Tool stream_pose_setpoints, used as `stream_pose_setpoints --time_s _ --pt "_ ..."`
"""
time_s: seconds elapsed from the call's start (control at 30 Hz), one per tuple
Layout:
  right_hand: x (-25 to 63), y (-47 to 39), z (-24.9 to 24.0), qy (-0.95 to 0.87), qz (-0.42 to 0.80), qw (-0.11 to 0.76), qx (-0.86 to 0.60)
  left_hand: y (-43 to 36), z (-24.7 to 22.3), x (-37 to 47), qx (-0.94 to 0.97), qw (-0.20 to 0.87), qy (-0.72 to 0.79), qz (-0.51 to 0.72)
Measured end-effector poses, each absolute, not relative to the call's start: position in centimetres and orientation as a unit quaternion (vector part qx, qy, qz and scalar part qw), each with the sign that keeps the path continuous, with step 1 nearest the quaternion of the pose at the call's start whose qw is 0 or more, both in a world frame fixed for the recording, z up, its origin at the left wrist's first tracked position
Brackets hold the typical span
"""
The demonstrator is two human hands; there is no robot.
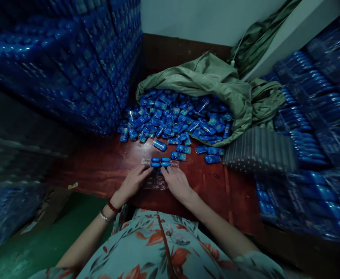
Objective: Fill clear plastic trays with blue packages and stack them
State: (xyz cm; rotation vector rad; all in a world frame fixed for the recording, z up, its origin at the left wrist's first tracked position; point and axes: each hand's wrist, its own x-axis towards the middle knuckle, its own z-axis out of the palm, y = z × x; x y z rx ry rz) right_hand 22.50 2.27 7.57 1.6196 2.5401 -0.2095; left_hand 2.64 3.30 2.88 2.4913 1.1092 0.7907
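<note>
- Evidently thin plastic, the clear tray [155,183] lies on the tabletop [100,166] at the centre of the dial, twelve o'clock being its far side; a few blue packs [156,160] sit close together in its farther part.
- It should be light and springy, likely to flex or skid when pushed from one side; its rims at nine and three o'clock seem the best hold.
- The packs look smooth and glossy, so probably light, firm and rather slippery; a pinch across their sides should serve better than one on the rounded ends.
- The left hand [133,180] is at about nine o'clock, the right hand [177,182] at about three, both with fingers bent over the tray and tips against or just beside the packs; whether either pinches one, I cannot tell.
- The red-brown wood has a dull sheen; toward twelve o'clock it bears a loose heap [170,120] of similar packs, spilling from a green sack [204,75].
- Near three o'clock stands a stack of translucent trays [259,151], seemingly nested, with blue packaged goods [306,112] piled beyond.
- A tall blue stack [79,73] rises at ten to eleven, a pale wall [187,19] stands at twelve, and green floor [85,209] shows at eight, all dimly lit.
</note>
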Motion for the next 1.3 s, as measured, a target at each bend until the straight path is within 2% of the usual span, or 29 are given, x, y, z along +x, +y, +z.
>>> stream_pose_setpoints --time_s 0.13,0.33,0.53,0.83,1.13,1.3 --pt "23.4 2.9 6.7 0.865 -0.064 0.042 0.495 3.9 2.7 2.5 0.924 0.065 0.311 0.212" --pt "26.0 2.0 2.5 0.891 -0.018 -0.112 0.44 4.4 2.0 1.7 0.94 0.039 0.277 0.197" --pt "27.0 2.1 0.9 0.871 -0.051 -0.225 0.435 4.0 1.7 1.0 0.94 0.017 0.247 0.236" --pt "27.3 2.8 0.7 0.867 -0.115 -0.221 0.432 4.1 1.2 2.2 0.929 0.053 0.282 0.231" --pt "27.3 3.4 1.6 0.879 -0.092 -0.172 0.436 6.5 4.4 3.5 0.936 0.154 0.282 0.141" --pt "27.5 3.4 1.7 0.871 -0.067 -0.217 0.435 6.7 4.3 3.6 0.944 0.114 0.275 0.144"
